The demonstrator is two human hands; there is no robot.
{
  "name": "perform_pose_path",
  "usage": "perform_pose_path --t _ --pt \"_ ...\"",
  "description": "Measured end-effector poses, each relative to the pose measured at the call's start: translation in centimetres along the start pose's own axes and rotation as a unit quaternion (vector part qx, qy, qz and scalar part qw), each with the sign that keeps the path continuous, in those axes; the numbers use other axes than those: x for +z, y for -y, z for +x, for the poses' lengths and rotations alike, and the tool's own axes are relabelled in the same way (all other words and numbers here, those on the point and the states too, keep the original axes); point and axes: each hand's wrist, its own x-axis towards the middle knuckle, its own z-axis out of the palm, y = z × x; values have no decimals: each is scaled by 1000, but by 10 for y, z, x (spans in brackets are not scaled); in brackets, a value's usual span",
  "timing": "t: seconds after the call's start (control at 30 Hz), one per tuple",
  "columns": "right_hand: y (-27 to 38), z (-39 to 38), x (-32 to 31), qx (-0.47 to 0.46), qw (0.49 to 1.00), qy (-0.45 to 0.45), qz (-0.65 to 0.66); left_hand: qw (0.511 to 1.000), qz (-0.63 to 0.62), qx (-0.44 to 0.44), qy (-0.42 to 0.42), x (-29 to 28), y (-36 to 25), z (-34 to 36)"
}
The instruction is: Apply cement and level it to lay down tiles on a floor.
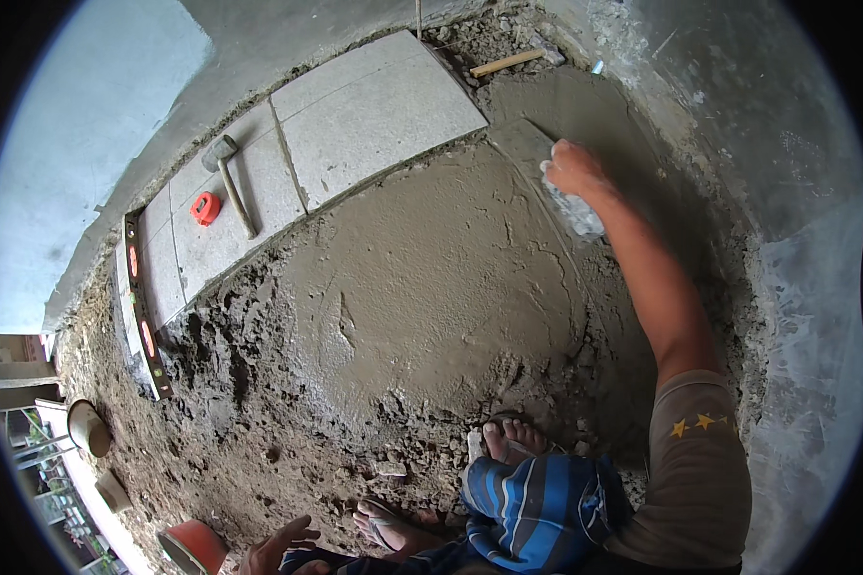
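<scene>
My right hand (577, 168) is closed around the handle of a plastering trowel (579, 217), whose flat blade lies against wet grey mortar (422, 259). Its blade is smeared with mortar, and a straight edge line runs through the bed beside it. Low in the picture, my left hand (280, 550) is held with fingers apart and nothing in it, close to an orange-red bucket (194, 548). Along the far side of the mortar lie large pale tiles (379, 110). A mallet (230, 184) and a red tape measure (204, 208) rest on the tiles at the left.
A spirit level (144, 307) lies across the left end of the tiles. At the far right corner is a hammer (518, 61) with a wooden handle. Rough walls (777, 125) border the work. Loose soil (230, 460) and tubs (88, 428) are at the left.
</scene>
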Motion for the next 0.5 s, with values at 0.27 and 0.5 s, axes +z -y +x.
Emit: perform_pose_path --t 0.27,0.5 --pt "-35 -47 -36 6 999 -29 23 998 -36 -49 -5 8 9 -19" --pt "-133 -146 23 70 981 -148 103 998 -35 -59 12 10 36 -7"
